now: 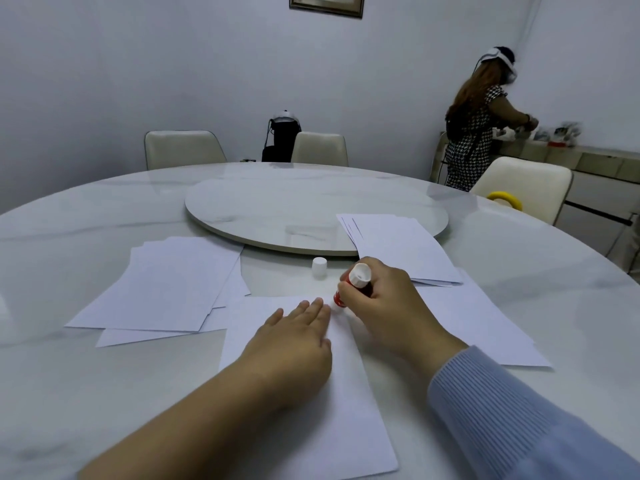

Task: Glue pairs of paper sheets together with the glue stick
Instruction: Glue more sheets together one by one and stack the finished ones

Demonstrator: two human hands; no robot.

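Observation:
A white paper sheet [349, 410] lies in front of me on the marble table [69, 375]. My left hand [294, 344] presses flat on it with straight fingers. My right hand [384, 303] grips a red glue stick [349, 285], tip down at the sheet's far edge, just past my left fingertips. The stick's white cap [319, 266] stands on the table behind it. Another single sheet [485, 327] lies under my right wrist. A stack of sheets [166, 289] lies to the left, a second stack [401, 247] to the far right.
A round turntable [277, 206] fills the table's middle. Pale chairs [183, 148] stand around the far side, one with a yellow ring [505, 199] on it. A person [474, 123] stands at a counter at the back right. A dark bag [280, 140] sits behind the table.

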